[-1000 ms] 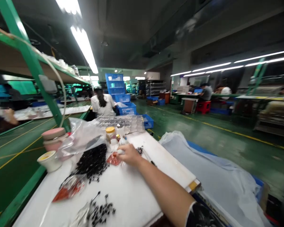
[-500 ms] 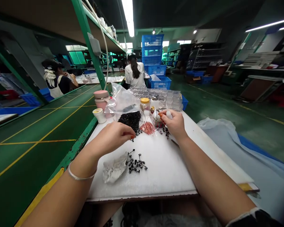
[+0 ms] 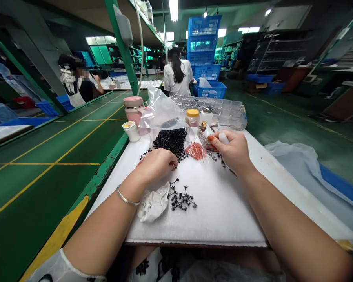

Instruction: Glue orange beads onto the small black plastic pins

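My left hand point(image 3: 158, 165) is closed, its fingertips pinched together at the near edge of a pile of small black parts point(image 3: 170, 141). A dark speck shows by the fingertips, too small to name. In my right hand point(image 3: 237, 150) is a small white squeeze bottle point(image 3: 223, 138), its narrow tip pointing up. That hand is beside a clear bag of red pieces point(image 3: 196, 150). Between my forearms lies a loose cluster of black stemmed parts point(image 3: 182, 199), next to a crumpled white cloth or tissue point(image 3: 153, 203).
A clear plastic bag point(image 3: 161, 111), a pink container point(image 3: 133, 109), a white spool-like pot point(image 3: 131, 131), a yellow-lidded jar point(image 3: 192, 116) and a divided clear tray point(image 3: 223, 109) stand at the back of the white board point(image 3: 217, 219). A green belt point(image 3: 61, 188) runs left. Two people sit beyond.
The view has shifted, so the bench appears further left-to-right across. My left hand has moved closer to the black pile, fingers now at its edge. My right hand still holds the squeeze bottle.
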A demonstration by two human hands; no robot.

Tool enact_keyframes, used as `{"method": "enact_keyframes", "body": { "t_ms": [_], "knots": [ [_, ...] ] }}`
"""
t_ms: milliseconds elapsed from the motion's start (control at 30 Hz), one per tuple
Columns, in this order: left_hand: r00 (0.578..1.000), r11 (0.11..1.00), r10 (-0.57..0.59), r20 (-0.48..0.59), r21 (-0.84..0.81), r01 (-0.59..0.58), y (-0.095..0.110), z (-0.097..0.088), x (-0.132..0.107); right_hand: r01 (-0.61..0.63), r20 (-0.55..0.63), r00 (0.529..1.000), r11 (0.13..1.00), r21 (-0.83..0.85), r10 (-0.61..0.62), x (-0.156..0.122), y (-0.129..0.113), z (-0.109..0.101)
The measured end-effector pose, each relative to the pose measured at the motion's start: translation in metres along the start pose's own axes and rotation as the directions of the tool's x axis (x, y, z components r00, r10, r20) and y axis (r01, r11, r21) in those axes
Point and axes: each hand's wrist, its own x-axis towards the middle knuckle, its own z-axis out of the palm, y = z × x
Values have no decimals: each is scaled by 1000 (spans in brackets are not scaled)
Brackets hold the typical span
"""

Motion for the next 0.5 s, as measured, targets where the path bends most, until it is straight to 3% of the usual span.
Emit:
{"method": "enact_keyframes", "body": {
  "t_ms": [167, 300, 400, 500],
  "knots": [
    [1000, 1000, -7, 27, 19, 7, 7, 5, 0, -82, 15, 997, 996, -32, 82, 3, 8, -2],
    [1000, 998, 24, 6, -51, -23, 7, 5, 0, -62, 6, 998, 995, -75, 63, 5, 11, -3],
    [999, 984, 21, -49, -175, -29, 4, 3, 1, -37, 22, 999, 990, -135, 40, 4, 9, -2],
    [996, 915, -8, -91, -403, -29, 4, 1, 2, -5, 39, 999, 985, -175, 12, 3, 6, -1]
  ]
}}
